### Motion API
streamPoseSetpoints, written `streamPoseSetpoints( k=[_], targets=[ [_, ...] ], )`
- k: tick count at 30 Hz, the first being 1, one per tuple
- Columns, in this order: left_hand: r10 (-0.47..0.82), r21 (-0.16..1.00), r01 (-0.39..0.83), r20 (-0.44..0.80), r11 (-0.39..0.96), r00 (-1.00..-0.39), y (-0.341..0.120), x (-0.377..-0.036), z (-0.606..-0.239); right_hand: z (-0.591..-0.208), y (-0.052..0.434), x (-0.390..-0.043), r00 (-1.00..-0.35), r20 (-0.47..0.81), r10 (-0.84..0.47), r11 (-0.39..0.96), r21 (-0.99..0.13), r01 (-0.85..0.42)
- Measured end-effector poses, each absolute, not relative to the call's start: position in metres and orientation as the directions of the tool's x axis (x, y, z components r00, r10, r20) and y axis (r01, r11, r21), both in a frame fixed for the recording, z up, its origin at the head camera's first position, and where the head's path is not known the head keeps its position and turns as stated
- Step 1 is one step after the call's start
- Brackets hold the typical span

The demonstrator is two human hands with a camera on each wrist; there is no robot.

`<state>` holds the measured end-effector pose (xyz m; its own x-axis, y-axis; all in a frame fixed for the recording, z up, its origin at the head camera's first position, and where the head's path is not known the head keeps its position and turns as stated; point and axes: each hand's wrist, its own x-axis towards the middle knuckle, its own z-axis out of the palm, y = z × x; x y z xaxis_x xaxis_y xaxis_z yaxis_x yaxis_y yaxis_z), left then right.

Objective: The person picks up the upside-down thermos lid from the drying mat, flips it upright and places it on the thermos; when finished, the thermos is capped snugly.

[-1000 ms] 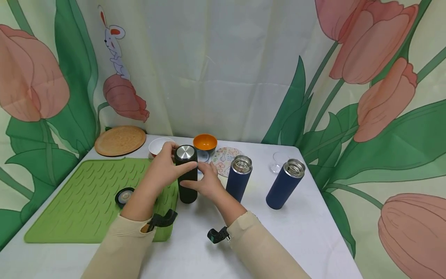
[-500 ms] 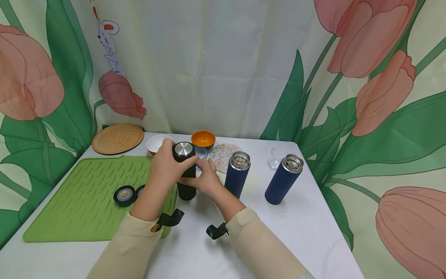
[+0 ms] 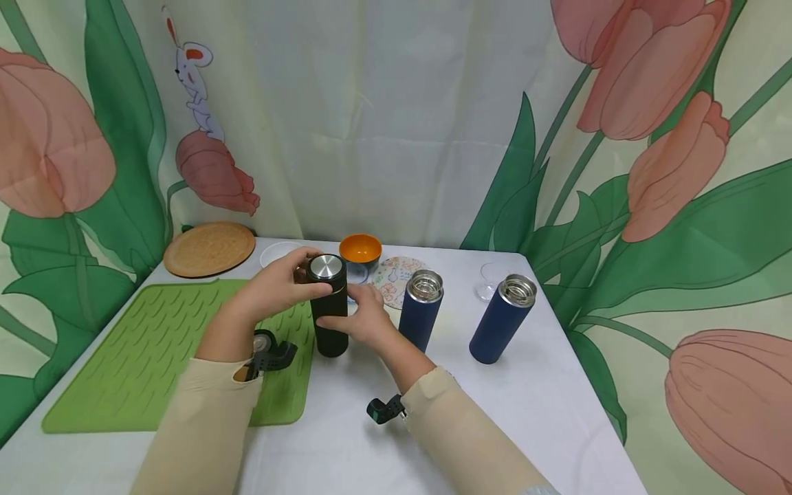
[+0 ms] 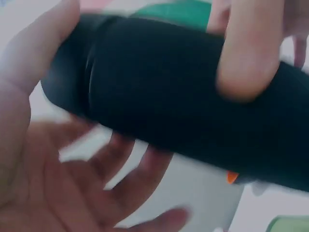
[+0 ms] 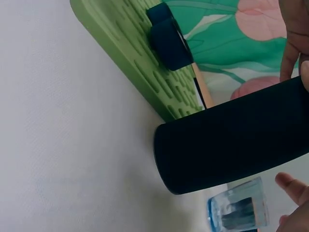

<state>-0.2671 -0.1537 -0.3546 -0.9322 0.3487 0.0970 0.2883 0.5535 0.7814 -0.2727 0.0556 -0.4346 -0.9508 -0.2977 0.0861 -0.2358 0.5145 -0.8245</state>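
Note:
A black flask [image 3: 330, 323] stands upright at the right edge of the green mat [image 3: 155, 344]. Its silver-topped lid [image 3: 326, 267] is on. My left hand [image 3: 303, 278] grips that lid from the left, fingers curled round it. My right hand [image 3: 346, 311] holds the flask body from the right, thumb across the front. The left wrist view shows the black flask [image 4: 193, 106] blurred across my palm. In the right wrist view the flask's base [image 5: 227, 145] rests on the white table beside the mat [image 5: 135, 63].
Two open blue flasks [image 3: 423, 309] [image 3: 501, 320] stand to the right. Behind are an orange bowl [image 3: 361, 249], a white bowl [image 3: 278, 253], a patterned coaster [image 3: 399, 278], a clear glass [image 3: 489, 283] and a wooden plate [image 3: 209, 249]. A dark lid [image 5: 169, 36] lies on the mat.
My left wrist and forearm have swung left around the lid, now covering the lids on the mat. The flask and my right hand stay in place.

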Motion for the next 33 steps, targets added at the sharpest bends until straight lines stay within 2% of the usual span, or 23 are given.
streamPoseSetpoints(
  k=[4, 6, 9, 13, 20, 24, 28, 33],
  targets=[
    [0.166, 0.716, 0.212, 0.134, 0.665, -0.977, -0.135, -0.250, -0.354, -0.433, 0.054, -0.270, -0.958, 0.058, -0.282, 0.570, -0.793, -0.216],
    [0.084, 0.685, 0.184, 0.177, 0.705, -0.981, -0.124, -0.244, -0.352, -0.430, 0.053, -0.270, -0.961, 0.060, -0.269, 0.588, -0.780, -0.214],
    [0.037, 0.659, 0.202, 0.255, 0.725, -0.966, -0.114, -0.244, -0.350, -0.426, 0.054, -0.272, -0.962, 0.075, -0.262, 0.591, -0.776, -0.221],
    [0.103, 0.644, 0.266, 0.281, 0.717, -0.954, -0.120, -0.251, -0.346, -0.420, 0.056, -0.274, -0.960, 0.069, -0.272, 0.583, -0.782, -0.221],
    [0.328, 0.679, 0.322, 0.126, 0.660, -0.936, -0.151, -0.270, -0.337, -0.417, 0.056, -0.277, -0.959, 0.061, -0.278, 0.561, -0.800, -0.213],
    [0.377, 0.707, 0.318, 0.078, 0.632, -0.923, -0.156, -0.270, -0.335, -0.421, 0.055, -0.276, -0.965, 0.042, -0.259, 0.583, -0.789, -0.191],
    [0.245, 0.719, 0.222, 0.075, 0.659, -0.967, -0.143, -0.256, -0.340, -0.424, 0.054, -0.274, -0.971, 0.015, -0.240, 0.624, -0.763, -0.166],
    [0.001, 0.698, 0.125, 0.175, 0.705, -0.985, -0.114, -0.240, -0.352, -0.427, 0.054, -0.273, -0.971, 0.027, -0.236, 0.640, -0.748, -0.177]
  ],
)
